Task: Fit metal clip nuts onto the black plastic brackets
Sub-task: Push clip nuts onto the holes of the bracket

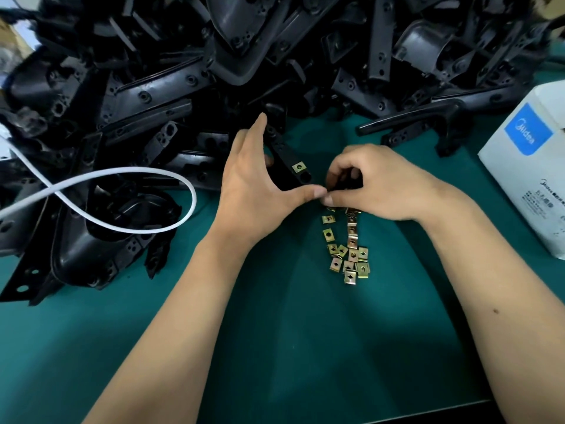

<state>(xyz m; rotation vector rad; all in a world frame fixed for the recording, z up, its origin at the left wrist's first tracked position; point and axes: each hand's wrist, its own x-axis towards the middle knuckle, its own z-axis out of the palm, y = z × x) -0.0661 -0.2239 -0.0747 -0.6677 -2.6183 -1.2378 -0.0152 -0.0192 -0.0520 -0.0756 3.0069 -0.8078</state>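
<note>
At centre frame we see the left hand [260, 182] spread wide, thumb and fingers straddling one black plastic bracket [287, 166] and steadying it against the green worktop [305, 347]. A single fitted clip nut [299, 167] already sits on this bracket near its lower end, beside an open hole that appears still bare. Just right of it, the right hand [376, 185] is curled, fingertips pinched together over a small dark part at the bracket's end; we cannot tell whether a nut lies within that pinch. The two thumbs nearly touch.

Directly below the right hand, a loose cluster of clip nuts [348, 255] trails down the worktop, a dozen or more waiting to be fitted. Across the whole upper frame rises a large heap of brackets [214, 71], and we see no nuts on them.

We judge the task to be at an early stage: one nut seated on the bracket in hand, another probably being placed, and the great bulk of the heap remaining.

At lower left a white cable [128, 175] loops over the heap; at right edge stands a white carton [529, 166] with a blue label.
</note>
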